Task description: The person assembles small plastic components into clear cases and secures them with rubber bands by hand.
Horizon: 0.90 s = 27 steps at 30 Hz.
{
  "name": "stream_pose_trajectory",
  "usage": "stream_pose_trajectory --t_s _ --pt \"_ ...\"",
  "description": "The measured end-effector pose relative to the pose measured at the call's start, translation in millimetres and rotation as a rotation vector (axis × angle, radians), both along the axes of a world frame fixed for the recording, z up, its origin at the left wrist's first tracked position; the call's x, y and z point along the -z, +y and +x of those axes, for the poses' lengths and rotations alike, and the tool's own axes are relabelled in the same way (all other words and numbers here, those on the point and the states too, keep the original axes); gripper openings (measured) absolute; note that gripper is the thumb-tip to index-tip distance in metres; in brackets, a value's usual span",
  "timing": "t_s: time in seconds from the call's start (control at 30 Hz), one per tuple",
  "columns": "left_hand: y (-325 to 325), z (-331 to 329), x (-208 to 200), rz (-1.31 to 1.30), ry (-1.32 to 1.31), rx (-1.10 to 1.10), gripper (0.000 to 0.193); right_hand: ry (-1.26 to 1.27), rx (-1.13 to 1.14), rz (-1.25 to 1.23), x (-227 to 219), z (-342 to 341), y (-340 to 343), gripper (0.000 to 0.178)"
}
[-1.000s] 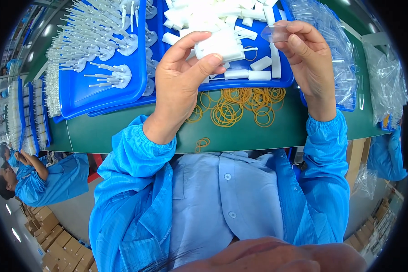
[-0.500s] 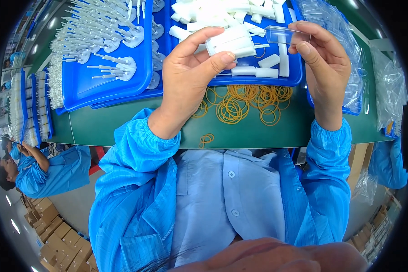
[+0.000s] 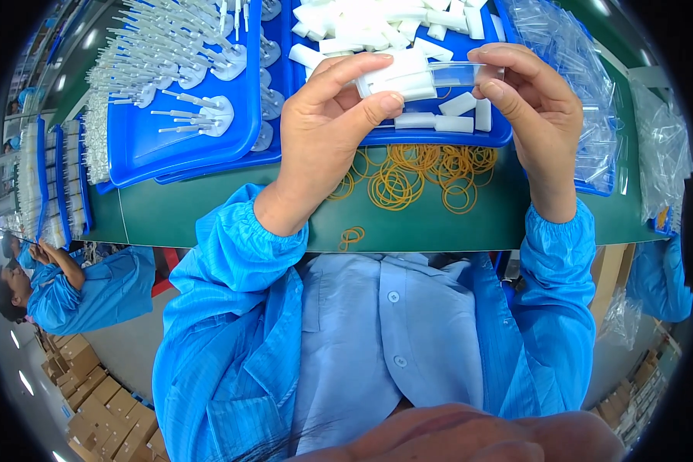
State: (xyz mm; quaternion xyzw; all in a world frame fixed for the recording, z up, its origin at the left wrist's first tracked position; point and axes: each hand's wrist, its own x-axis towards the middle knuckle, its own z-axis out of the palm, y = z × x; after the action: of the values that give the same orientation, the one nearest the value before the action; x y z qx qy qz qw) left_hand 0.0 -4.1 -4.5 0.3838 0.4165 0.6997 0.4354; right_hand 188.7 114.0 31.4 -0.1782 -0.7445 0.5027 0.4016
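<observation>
Between the thumb and fingers of my left hand (image 3: 323, 127) is a bundle of white foam pieces (image 3: 405, 75), lying sideways. My right hand (image 3: 539, 108) pinches a clear plastic tube (image 3: 456, 74) by its right end. The tube's left end meets the bundle's right end; how far it goes over one of the pieces I cannot tell. Behind the hands, a blue tray (image 3: 503, 127) holds a heap of loose white foam pieces (image 3: 385, 27). Yellow rubber bands (image 3: 396, 181) lie on the green table below the bundle.
To the left, a blue tray (image 3: 142, 158) carries many white parts with thin prongs (image 3: 196, 115). At the right, another tray holds clear tubes (image 3: 566, 69), beside plastic bags (image 3: 658, 146). A person in blue (image 3: 92, 289) sits far left, near cardboard boxes (image 3: 104, 393).
My right hand has moved slightly left, bringing the clear tube from apart to against the bundle's right end. The thin rods that stuck out there now lie behind or inside the tube.
</observation>
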Motion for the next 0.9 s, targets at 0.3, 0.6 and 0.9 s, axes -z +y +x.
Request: stream_pose_trajectory --t_s 0.3,0.6,0.9 --pt "-1 2 -4 -0.038 -0.016 -0.022 0.032 -0.001 -0.004 -0.156 -2 -3 -5 0.023" --pt "0 1 -4 -0.03 -0.03 -0.005 0.029 0.007 -0.001 -0.037 2 -6 -7 0.023" --pt "0 -1 0 0.018 0.048 -0.064 0.018 -0.034 0.016 -0.145 2 -7 -6 0.022"
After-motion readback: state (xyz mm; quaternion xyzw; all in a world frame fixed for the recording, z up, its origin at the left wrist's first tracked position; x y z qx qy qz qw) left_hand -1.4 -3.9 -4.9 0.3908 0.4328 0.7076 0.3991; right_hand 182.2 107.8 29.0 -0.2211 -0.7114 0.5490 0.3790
